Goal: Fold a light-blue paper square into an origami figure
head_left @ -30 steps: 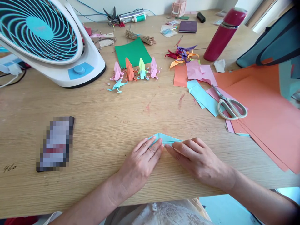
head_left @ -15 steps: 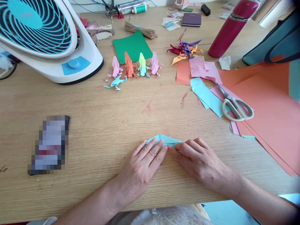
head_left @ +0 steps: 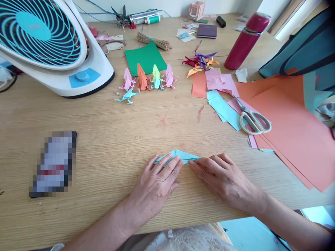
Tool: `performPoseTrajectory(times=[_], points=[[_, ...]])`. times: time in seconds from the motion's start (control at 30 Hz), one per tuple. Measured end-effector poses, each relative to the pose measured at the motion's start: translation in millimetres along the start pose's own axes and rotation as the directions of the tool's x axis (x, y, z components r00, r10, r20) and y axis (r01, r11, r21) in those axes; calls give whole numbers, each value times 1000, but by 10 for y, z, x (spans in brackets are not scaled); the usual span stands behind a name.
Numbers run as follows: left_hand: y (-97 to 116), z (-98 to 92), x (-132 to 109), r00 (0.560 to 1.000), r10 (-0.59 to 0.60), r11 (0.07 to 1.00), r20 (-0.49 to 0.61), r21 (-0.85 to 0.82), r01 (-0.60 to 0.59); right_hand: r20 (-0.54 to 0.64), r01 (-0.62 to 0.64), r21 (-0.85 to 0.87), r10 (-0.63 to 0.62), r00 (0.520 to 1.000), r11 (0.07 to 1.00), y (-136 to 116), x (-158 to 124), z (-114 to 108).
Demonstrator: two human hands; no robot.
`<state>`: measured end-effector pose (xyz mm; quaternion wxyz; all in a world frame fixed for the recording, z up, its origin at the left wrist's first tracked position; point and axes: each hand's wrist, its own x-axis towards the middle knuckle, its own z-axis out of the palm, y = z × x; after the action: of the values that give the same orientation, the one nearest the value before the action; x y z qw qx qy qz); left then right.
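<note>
A light-blue folded paper (head_left: 183, 156) lies on the table in front of me, long and pointed at its sides, with a crease at its top middle. My left hand (head_left: 158, 179) rests flat across its left part, fingers stretched out and pressing it down. At the right end, my right hand (head_left: 221, 177) pinches the paper's tip between thumb and curled fingers. Part of the paper's lower edge is hidden beneath the left fingers.
Folded paper figures (head_left: 142, 78) stand beyond the hands, before a green sheet (head_left: 146, 57). Scissors (head_left: 253, 120) lie on cut paper at right, beside orange sheets (head_left: 295, 132). A fan (head_left: 86, 78), a blurred phone-like object (head_left: 53, 164) and a red bottle (head_left: 244, 43) also occupy the table.
My left hand has slid slightly left, its thumb now showing apart, and more of the blue paper is uncovered. My right hand keeps its pinch. The whole view has shifted a little.
</note>
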<state>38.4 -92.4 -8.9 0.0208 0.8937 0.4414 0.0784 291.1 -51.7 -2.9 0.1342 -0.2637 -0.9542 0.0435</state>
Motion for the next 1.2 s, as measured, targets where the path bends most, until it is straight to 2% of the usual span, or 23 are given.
performPoseTrajectory(times=[0.6, 1.03, 1.2], points=[[28, 18, 2, 1000, -1, 996, 29, 89, -2, 35, -64, -15, 64, 997, 998, -21, 51, 33], [61, 0, 28, 998, -61, 998, 34, 17, 60, 70, -35, -55, 39, 997, 998, -9, 22, 27], [82, -4, 35, 999, -15, 1000, 45, 21, 14, 39, -59, -2, 59, 998, 998, -9, -6, 35]])
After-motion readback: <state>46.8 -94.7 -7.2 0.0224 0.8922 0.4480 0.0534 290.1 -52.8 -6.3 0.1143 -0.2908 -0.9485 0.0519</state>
